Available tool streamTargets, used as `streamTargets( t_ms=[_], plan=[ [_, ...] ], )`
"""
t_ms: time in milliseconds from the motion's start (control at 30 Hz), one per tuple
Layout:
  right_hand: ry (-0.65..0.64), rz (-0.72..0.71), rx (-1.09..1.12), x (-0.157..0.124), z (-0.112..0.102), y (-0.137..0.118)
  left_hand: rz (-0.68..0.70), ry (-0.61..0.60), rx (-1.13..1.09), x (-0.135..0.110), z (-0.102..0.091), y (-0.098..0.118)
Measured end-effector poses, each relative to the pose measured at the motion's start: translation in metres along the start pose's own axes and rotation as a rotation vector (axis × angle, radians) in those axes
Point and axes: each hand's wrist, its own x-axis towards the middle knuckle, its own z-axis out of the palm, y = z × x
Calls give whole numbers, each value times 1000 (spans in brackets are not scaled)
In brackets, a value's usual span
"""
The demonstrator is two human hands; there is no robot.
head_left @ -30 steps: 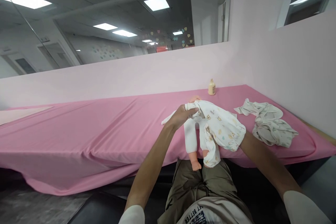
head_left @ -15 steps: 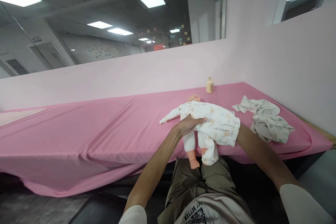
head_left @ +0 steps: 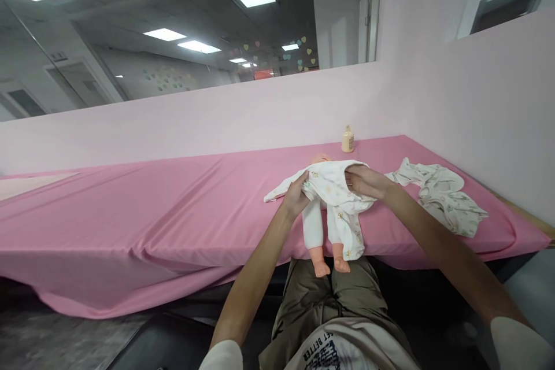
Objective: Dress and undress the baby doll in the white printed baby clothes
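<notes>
A baby doll (head_left: pixel 318 237) lies on its back at the near edge of the pink-covered table, its bare feet over the edge and its head mostly hidden behind cloth. A white patterned baby garment (head_left: pixel 332 182) is spread over its upper body, one sleeve stretched to the left. My left hand (head_left: pixel 296 195) is closed on the garment's left side. At an opening on the right, my right hand (head_left: pixel 366 181) has its fingers curled just inside the cloth, gripping the edge. Patterned cloth also covers the doll's lower leg on the right.
Crumpled white baby clothes (head_left: pixel 446 191) lie on the right of the table. A cream pump bottle (head_left: pixel 347 140) stands at the back by the wall. The pink sheet (head_left: pixel 143 202) hangs over the front edge. A mirror (head_left: pixel 195 29) runs along the wall.
My right hand, before hidden inside the garment, has come out to the opening's edge. My left hand has moved slightly left and up. The garment is more bunched, and the doll's right-side foot shows more.
</notes>
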Motion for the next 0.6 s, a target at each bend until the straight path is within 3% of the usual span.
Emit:
streamTargets(
  t_ms=[133, 267, 400, 600],
  plan=[
    [95, 4, 8, 10, 12, -10, -101, -90, 7, -6, 8, -9],
    [87, 92, -92, 25, 35, -10, -99, -155, 69, -12, 24, -22],
    [32, 159, -71, 32, 51, -3, 2, -111, 12, -17, 29, -22],
    [-87, 154, -147, 24, 56, -5, 30, 11, -120, -35, 24, -1]
  ],
)
